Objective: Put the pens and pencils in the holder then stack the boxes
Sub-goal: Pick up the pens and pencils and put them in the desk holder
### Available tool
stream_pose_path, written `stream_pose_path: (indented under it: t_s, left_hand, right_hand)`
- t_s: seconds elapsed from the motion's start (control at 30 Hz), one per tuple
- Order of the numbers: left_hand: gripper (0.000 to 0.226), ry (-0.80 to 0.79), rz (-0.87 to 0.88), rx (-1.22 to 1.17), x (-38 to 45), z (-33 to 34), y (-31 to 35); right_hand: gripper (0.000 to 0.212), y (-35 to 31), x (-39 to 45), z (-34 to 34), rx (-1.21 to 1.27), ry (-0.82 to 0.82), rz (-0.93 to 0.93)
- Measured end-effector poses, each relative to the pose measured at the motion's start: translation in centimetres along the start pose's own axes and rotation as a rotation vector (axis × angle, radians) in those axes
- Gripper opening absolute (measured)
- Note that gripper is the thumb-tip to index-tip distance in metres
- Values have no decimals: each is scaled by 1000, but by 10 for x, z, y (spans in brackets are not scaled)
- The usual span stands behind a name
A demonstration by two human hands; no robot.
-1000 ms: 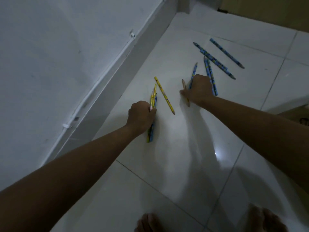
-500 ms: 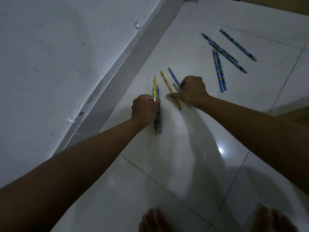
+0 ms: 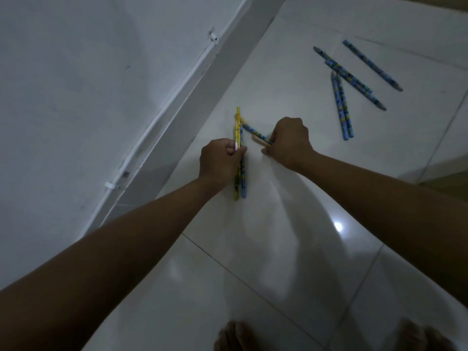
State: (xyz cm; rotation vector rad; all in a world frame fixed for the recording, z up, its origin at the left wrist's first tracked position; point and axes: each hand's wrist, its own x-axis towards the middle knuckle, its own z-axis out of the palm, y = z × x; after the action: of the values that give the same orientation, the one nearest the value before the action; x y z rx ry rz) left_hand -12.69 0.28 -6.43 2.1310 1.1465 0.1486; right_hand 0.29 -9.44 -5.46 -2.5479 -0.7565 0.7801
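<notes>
Head view: right hand (image 3: 288,143), a second ago flat on the floor tiles (image 3: 278,249) beyond the loose pencils, now closed on a blue pencil (image 3: 255,134) plus one or two more and swung across to the left hand (image 3: 220,160). Left hand fisted round an upright yellow-and-blue bundle (image 3: 239,153). Gathering under way; five blue pencils (image 3: 354,79) well apart, beyond the right hand. Holder and boxes out of frame.

two hands (image 3: 220,160), five loose blue pencils (image 3: 342,107)
</notes>
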Motion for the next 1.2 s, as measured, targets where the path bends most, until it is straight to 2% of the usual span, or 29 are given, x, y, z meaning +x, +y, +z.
stream_pose_path:
  t_s: [0.13, 0.23, 0.3, 0.37, 0.43, 0.53, 0.6, 0.7, 0.77, 0.87, 1.0, 1.2]
  left_hand:
    - [16, -18, 51, -17, 1, 6, 4]
    - [18, 3, 45, -77, 8, 10, 14]
    - [24, 33, 21, -120, 17, 12, 21]
    - [30, 27, 5, -163, 28, 14, 28]
    - [29, 12, -9, -227, 39, 17, 35]
    - [24, 38, -24, -316, 53, 24, 44]
    - [20, 57, -45, -373, 54, 28, 48]
    - [20, 36, -100, -463, 39, 32, 53]
    - [20, 20, -203, -537, 19, 35, 58]
    - [17, -52, -354, -638, -10, 30, 71]
    - [24, -137, -489, -723, -43, 7, 100]
    - [29, -232, -578, -796, -93, -59, 187]
  right_hand:
    - [20, -1, 9, -9, -7, -16, 26]
    - [30, 3, 21, -23, 76, -11, 105]
    - [22, 9, 29, -30, 192, -6, 160]
    - [38, 16, 39, -36, 363, -14, 224]
    - [42, 23, 47, -38, 484, -1, 243]
    - [24, 29, 50, -35, 715, 3, 235]
    - [29, 31, 49, -32, 894, -15, 257]
    - [13, 23, 38, -36, 1075, -47, 276]
    - [13, 19, 24, -43, 1148, -73, 296]
    - [14, 22, -5, -55, 1164, -106, 334]
    - [32, 27, -52, -80, 1127, -99, 433]
    - [17, -3, -118, -170, 1119, -84, 460]
